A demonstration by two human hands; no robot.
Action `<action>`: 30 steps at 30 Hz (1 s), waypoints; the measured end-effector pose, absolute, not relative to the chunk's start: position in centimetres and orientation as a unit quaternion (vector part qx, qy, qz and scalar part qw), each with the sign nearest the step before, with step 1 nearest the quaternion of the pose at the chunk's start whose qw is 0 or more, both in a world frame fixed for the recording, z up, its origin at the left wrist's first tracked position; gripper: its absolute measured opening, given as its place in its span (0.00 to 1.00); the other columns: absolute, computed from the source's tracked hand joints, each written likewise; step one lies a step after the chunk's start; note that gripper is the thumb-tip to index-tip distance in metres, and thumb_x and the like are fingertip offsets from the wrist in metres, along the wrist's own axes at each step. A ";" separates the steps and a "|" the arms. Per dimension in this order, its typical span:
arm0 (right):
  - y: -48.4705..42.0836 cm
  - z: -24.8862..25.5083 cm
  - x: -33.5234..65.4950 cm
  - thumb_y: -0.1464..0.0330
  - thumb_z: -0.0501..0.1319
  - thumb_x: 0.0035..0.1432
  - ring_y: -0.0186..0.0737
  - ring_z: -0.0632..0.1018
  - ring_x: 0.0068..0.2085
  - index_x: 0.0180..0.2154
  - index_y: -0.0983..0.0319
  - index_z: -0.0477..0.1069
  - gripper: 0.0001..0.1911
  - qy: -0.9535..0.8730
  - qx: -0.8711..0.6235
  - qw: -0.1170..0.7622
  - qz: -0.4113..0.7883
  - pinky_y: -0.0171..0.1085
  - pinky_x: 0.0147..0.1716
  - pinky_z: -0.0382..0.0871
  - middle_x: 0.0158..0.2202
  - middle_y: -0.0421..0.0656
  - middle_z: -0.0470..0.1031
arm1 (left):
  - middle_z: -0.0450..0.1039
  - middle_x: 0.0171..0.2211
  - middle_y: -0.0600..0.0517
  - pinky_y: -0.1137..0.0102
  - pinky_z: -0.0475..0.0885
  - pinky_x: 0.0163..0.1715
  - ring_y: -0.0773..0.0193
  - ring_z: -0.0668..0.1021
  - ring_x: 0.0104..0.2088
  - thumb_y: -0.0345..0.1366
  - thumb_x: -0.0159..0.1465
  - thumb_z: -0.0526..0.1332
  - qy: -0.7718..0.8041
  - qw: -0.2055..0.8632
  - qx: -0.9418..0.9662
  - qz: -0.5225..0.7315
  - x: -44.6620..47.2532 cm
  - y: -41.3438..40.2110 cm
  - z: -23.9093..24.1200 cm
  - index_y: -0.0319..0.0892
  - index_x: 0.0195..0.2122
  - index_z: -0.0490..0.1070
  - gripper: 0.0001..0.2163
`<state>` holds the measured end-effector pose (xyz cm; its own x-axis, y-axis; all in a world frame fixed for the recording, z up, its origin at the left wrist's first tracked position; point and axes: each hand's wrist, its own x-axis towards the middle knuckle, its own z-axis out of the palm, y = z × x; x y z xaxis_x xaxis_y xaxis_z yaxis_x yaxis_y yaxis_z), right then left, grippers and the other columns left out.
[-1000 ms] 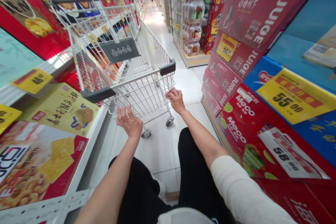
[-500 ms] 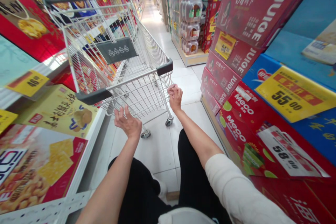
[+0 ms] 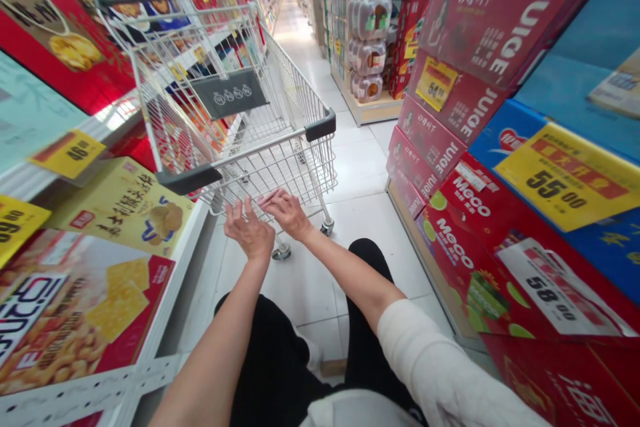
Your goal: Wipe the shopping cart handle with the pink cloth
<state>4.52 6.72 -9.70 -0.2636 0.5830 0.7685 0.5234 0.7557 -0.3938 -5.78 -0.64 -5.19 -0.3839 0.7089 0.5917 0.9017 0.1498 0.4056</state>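
Observation:
An empty wire shopping cart (image 3: 280, 120) stands in the aisle right ahead of me, tilted in the view, with grey corner bumpers and a dark child-seat flap. My left hand (image 3: 249, 232) is raised just below the cart's lower near rail, fingers spread and holding nothing. My right hand (image 3: 286, 209) lies beside it at the same rail, fingers stretched out toward the wire, empty. The two hands nearly touch each other. My black-trousered legs (image 3: 280, 353) show below.
Shelves of snack boxes with yellow price tags (image 3: 67, 153) line the left. Stacked red juice cartons (image 3: 450, 120) and blue cartons (image 3: 575, 113) wall the right. A bottle display (image 3: 367, 47) stands further on. The white tiled aisle (image 3: 350, 167) runs ahead; a person stands far off.
My right hand left the cart's right corner and swung left to the middle of the lower rail, beside my left hand. The left hand barely moved.

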 end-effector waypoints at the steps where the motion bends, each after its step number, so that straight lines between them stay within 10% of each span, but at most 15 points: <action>1: 6.9 -9.8 5.4 0.72 0.59 0.71 0.39 0.75 0.55 0.48 0.51 0.80 0.13 -0.805 -0.333 0.490 0.020 0.38 0.61 0.69 0.52 0.42 0.79 | 0.61 0.70 0.32 0.41 0.47 0.73 0.41 0.54 0.76 0.27 0.60 0.56 -0.746 0.127 -0.543 -0.364 -5.8 -0.8 -5.1 0.39 0.71 0.62 0.34; 16: 8.9 -5.9 6.5 0.74 0.54 0.64 0.53 0.71 0.61 0.48 0.59 0.74 0.15 -0.486 -0.505 0.704 0.114 0.61 0.65 0.63 0.52 0.55 0.71 | 0.62 0.70 0.31 0.42 0.60 0.66 0.37 0.60 0.73 0.29 0.62 0.57 -0.735 0.092 -0.579 -0.339 0.3 -2.2 -3.1 0.36 0.72 0.62 0.34; 27: 8.6 -4.2 9.6 0.75 0.53 0.61 0.49 0.74 0.57 0.47 0.60 0.72 0.15 -0.420 -0.566 0.709 0.029 0.53 0.60 0.70 0.49 0.51 0.73 | 0.69 0.65 0.43 0.47 0.46 0.74 0.49 0.59 0.74 0.40 0.75 0.48 -0.598 0.149 -0.608 -0.501 -2.9 -1.5 6.3 0.47 0.66 0.69 0.22; 30: 6.5 -4.0 7.0 0.75 0.53 0.61 0.50 0.72 0.59 0.50 0.61 0.72 0.17 -0.436 -0.555 0.707 0.053 0.54 0.62 0.68 0.50 0.52 0.73 | 0.74 0.55 0.43 0.51 0.56 0.72 0.52 0.69 0.68 0.44 0.77 0.44 -0.530 0.123 -0.677 -0.496 -3.7 0.5 8.1 0.46 0.58 0.75 0.21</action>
<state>6.98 6.47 -3.97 0.6147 0.5584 0.5571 0.4080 0.3794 -0.8304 -3.71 0.47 8.14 -0.0533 0.5951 0.8019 0.8392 -0.4086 0.3590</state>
